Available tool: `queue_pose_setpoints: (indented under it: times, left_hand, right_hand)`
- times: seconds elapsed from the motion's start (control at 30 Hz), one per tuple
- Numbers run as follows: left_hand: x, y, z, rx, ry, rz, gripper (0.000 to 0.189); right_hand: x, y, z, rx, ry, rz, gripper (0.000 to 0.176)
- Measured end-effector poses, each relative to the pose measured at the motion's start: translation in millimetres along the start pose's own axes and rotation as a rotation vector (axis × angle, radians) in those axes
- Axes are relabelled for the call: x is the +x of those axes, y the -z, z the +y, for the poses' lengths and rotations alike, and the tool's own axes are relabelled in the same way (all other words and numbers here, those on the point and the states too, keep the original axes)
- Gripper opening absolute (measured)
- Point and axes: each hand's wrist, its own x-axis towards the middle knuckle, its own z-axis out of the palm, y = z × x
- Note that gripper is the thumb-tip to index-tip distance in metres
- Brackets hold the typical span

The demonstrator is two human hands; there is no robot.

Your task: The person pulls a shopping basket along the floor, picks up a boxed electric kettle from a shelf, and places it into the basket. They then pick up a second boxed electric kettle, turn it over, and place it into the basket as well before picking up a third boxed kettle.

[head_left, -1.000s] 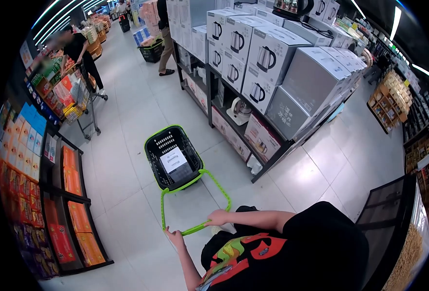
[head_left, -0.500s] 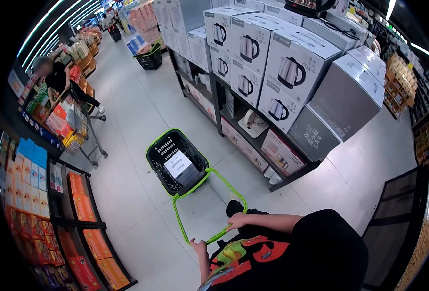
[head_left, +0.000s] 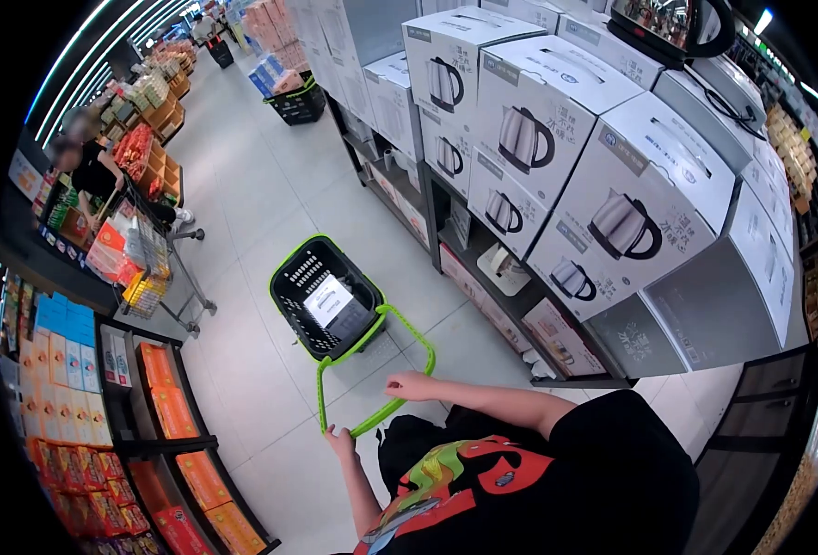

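A black shopping basket (head_left: 286,289) with a green rim stands on the floor ahead of me, a white label on its inside. Its long green handle (head_left: 324,393) reaches back towards my body. My left hand (head_left: 340,440) is closed on the handle's near left corner. Over the right part of the handle is my right hand (head_left: 411,386), its fingers curled together and reaching past the bar. They do not look wrapped round it, and no other object shows in them.
Boxed electric kettles (head_left: 524,139) are stacked on a shelf (head_left: 510,305) at the right, a display kettle (head_left: 668,26) on top. Snack shelves (head_left: 164,407) line the left. Beyond them, a person (head_left: 94,171) stands by a shopping cart (head_left: 164,264). Another basket (head_left: 298,102) stands farther up the aisle.
My right hand has risen and shifted left, and its grip on the handle has loosened. The left hand still holds it. The kettle boxes appear closer, and the person and cart have shifted slightly.
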Motion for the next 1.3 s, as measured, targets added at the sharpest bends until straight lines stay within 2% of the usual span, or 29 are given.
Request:
queue_pose_setpoints:
  times: [0.1,0.2,0.27,0.33,0.37,0.47,0.5,0.53,0.6,0.63,0.73,0.77,0.8,0.87,0.93,1.0,1.1,1.2,1.3]
  left_hand:
    - [11,-34,28,0.002,0.043,-0.014,0.039]
    - [27,-63,40,-0.035,0.078,-0.046,0.037]
    - [62,-80,26,-0.001,0.139,-0.234,0.031]
    - [89,-92,18,-0.117,0.281,-0.520,0.031]
    - [106,-103,19,-0.172,0.352,-0.667,0.032]
    - [134,-133,76,-0.080,0.350,-0.687,0.040]
    - [135,-144,112,0.071,0.334,-0.625,0.041]
    - [139,-152,144,0.173,0.314,-0.687,0.040]
    - [153,-172,193,0.382,0.274,-0.813,0.039]
    - [169,-185,203,0.373,0.271,-0.920,0.035]
    - [195,-224,233,0.610,-0.030,-0.910,0.032]
    - [206,-234,236,0.585,-0.131,-0.915,0.036]
    - [221,-246,235,0.612,-0.151,-0.935,0.039]
    - [255,-269,230,0.665,-0.191,-0.976,0.044]
    - [275,-284,238,0.689,-0.119,-1.030,0.052]
    - [289,-298,242,0.692,-0.100,-1.030,0.053]
    - [320,-321,236,0.661,-0.096,-1.034,0.054]
    - [332,-335,244,0.654,-0.069,-1.003,0.048]
    - [336,-343,252,0.682,-0.063,-1.001,0.051]
  right_hand:
    - [12,29,12,-0.087,0.070,0.074,0.024]
    - [15,53,9,-0.333,0.094,0.146,0.022]
    - [22,65,12,-0.315,0.033,0.148,0.024]
    - [34,81,12,-0.330,0.028,0.197,0.025]
    - [43,92,10,-0.337,-0.079,0.161,0.026]
    - [78,129,6,-0.180,-0.068,0.216,0.025]
    - [90,146,1,-0.170,-0.089,0.249,0.024]
    - [103,164,-11,-0.179,-0.083,0.308,0.024]
    - [126,211,-50,-0.196,-0.080,0.423,0.023]
    - [132,239,-81,-0.249,-0.008,0.489,0.023]
    - [138,320,-199,-0.404,0.121,0.736,0.018]
    - [134,340,-234,-0.538,0.197,0.877,0.018]
    - [129,359,-266,-0.633,0.229,1.008,0.018]
    - [117,395,-312,-0.729,0.213,1.140,0.018]
    - [111,430,-337,-0.811,0.229,1.265,0.021]
    - [110,457,-349,-0.867,0.128,1.391,0.029]
    - [105,506,-325,-1.039,-0.099,1.501,0.040]
    - [99,535,-310,-0.969,-0.554,1.383,0.049]
    - [97,546,-309,-0.868,-0.649,1.246,0.053]
